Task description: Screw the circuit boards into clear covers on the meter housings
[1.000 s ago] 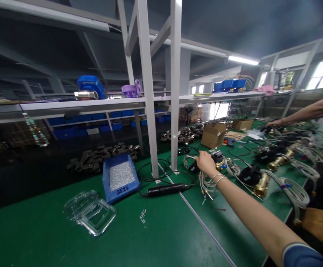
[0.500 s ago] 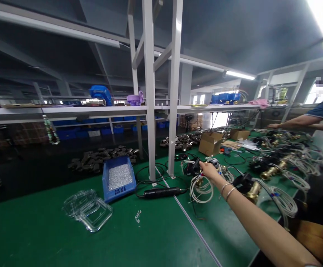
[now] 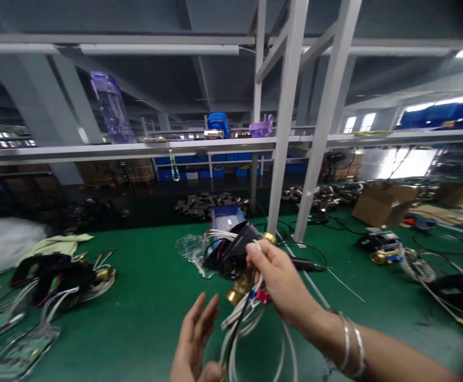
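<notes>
In the middle of the head view my right hand [image 3: 275,273] grips a water meter with a black housing [image 3: 237,252] and brass pipe ends, lifted above the green bench [image 3: 144,313]. White and black cables [image 3: 235,345] hang from it in loops, with small red and blue tags. My left hand [image 3: 197,339] is below and left of the meter, fingers apart and holding nothing. Behind the meter lie clear plastic covers [image 3: 194,252] and a blue bin [image 3: 231,215] of small silvery parts, both partly hidden.
More black housings with wires and circuit boards [image 3: 56,281] lie at the left. Further meters with coiled cables [image 3: 386,249] are at the right, before a cardboard box [image 3: 383,204]. A black electric screwdriver [image 3: 305,264] lies near the white posts [image 3: 287,122] holding the shelf.
My right hand has brought the meter and its cables from the right side to the middle. My left hand has come into view. The camera has turned left.
</notes>
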Demonstrator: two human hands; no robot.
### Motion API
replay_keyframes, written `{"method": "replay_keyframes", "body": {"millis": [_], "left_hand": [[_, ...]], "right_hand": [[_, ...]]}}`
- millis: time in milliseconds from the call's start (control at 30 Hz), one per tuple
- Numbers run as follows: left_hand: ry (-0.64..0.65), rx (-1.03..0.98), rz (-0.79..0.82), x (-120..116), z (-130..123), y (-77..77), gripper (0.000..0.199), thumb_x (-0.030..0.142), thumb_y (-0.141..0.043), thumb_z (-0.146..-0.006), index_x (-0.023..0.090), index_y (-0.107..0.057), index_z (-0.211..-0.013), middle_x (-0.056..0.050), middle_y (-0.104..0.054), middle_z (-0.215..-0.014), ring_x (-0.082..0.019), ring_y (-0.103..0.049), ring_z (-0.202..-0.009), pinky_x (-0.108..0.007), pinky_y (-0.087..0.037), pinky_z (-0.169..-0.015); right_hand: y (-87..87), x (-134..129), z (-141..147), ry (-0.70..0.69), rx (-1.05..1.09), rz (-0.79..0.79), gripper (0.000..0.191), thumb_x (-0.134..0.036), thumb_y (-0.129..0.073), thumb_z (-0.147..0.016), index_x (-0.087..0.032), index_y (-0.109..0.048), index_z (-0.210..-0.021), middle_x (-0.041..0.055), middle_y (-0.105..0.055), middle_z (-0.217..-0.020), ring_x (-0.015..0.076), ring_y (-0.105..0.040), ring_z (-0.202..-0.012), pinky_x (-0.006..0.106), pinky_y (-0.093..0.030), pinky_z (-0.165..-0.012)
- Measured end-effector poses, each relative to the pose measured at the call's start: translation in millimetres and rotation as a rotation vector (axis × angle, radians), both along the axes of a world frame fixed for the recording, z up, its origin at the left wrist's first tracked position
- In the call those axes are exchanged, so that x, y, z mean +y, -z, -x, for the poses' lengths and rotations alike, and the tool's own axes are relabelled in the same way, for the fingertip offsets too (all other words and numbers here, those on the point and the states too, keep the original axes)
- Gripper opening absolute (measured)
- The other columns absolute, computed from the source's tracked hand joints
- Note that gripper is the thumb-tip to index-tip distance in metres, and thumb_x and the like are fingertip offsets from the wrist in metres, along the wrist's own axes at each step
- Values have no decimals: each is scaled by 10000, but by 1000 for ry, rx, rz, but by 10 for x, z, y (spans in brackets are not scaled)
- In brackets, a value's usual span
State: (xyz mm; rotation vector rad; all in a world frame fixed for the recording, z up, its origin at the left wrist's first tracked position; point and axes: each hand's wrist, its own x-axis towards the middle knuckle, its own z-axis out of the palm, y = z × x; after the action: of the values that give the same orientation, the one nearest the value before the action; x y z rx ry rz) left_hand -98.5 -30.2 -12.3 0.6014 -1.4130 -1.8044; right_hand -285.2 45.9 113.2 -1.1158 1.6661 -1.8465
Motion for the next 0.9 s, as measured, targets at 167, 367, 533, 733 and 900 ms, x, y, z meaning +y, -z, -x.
{"method": "replay_keyframes", "body": {"millis": [167, 367, 533, 733, 900], "left_hand": [[-281, -77, -242, -476, -415, -385, 1100, 768, -830, -550, 222, -492, -1442, -152, -744, -1184, -449, -672, -1169, -568, -608, -926], [-737, -128, 225, -1090, -972, -817, 693, 545, -901, -607, 197, -653, -1152, -66, -727, -1116, -324, -674, -1153, -511, -514, -1094], [-754, -333, 485, -1361, -1038, -499, 881, 477, -892, -624, 204, -472, -1349, -114, -668, -1240, -328, -671, -1137, -568, -499, -1074], [-602, -571, 390, -1200, -924, 166, 875, 537, -832, -654, 213, -467, -1380, -157, -614, -1340, -384, -582, -1301, -618, -347, -1195], [-452, -519, 428, -1039, -927, 307, 957, 536, -905, -555, 264, -515, -1386, -108, -668, -1290, -364, -549, -1357, -550, -329, -1227]], "right_hand": [[377, -901, -885, -284, 155, 147, 430, -568, -476, -1004, -196, -479, -789, -3, -486, -739, 135, -445, -680, 261, -405, -612], [714, -1836, -1305, -437, 504, 334, 364, -560, -528, -966, -213, -479, -865, 78, -550, -934, 228, -512, -919, 367, -472, -869], [1209, -2004, -1175, -447, 715, 209, 251, -415, -556, -989, -182, -515, -1073, 118, -579, -1032, 253, -540, -978, 403, -497, -898], [1592, -1448, -549, -341, 863, -15, 187, -362, -484, -1043, -208, -589, -1062, 73, -618, -1102, 191, -595, -1014, 320, -513, -901], [1684, -1523, 83, 14, 916, -324, 488, -426, -619, -970, -137, -511, -1349, 171, -538, -1337, 319, -513, -1257, 527, -444, -1065]]}}
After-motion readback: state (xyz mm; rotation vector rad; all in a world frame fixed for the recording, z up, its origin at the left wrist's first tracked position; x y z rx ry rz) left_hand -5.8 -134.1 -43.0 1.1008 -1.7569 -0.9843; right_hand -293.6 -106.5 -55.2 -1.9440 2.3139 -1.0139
